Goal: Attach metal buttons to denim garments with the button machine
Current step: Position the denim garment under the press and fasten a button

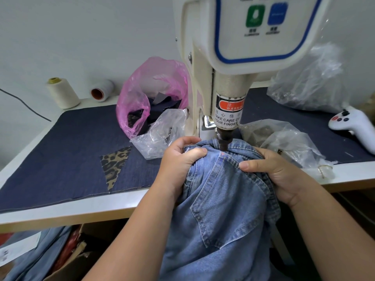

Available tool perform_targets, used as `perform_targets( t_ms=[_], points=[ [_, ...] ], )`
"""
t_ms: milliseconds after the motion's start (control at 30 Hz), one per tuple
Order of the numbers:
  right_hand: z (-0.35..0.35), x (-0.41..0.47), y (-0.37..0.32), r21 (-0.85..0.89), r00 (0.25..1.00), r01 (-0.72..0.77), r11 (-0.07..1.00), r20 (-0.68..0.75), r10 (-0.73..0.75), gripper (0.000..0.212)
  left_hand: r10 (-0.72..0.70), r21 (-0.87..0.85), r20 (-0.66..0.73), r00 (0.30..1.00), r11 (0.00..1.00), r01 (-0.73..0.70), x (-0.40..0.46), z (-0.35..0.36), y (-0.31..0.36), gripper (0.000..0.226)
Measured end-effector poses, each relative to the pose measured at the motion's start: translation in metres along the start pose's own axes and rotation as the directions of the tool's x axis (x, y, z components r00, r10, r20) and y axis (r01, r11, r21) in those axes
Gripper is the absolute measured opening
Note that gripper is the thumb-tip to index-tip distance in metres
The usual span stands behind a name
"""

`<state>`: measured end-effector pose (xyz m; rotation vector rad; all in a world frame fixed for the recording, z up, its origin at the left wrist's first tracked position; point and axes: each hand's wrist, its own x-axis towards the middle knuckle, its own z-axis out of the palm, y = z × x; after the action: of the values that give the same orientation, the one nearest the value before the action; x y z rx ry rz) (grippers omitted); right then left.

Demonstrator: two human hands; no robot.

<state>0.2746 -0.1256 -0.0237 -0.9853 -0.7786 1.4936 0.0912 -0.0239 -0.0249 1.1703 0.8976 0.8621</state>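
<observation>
Denim garment (pixel 221 199) edge under machine punch (pixel 223 141), both hands gripping.

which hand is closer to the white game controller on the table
Right. The right hand grips the denim garment on the white game controller side; the left hand holds it farther away.

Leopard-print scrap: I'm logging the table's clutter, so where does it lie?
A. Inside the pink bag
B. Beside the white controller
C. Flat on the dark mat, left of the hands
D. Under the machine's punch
C: the leopard-print scrap lies flat on the dark mat, left of the hands holding the denim.
</observation>
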Motion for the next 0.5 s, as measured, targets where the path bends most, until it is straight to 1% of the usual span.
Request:
perform_targets(
  t_ms=[67,500],
  points=[
    [-0.0006,0.0005,0.0007,-0.002,1.0,0.002,1.0,-0.01,-0.002,0.048,0.001,0.003,-0.002,1.0,1.0,-0.001,0.0003,0.0,0.0001,0.025],
    [0.0013,-0.0004,0.0004,-0.004,0.999,0.007,1.0,-0.034,-0.007,0.041,-0.009,-0.004,0.009,1.0,1.0,0.009,0.0022,-0.0023,-0.0026,0.025]
  ],
)
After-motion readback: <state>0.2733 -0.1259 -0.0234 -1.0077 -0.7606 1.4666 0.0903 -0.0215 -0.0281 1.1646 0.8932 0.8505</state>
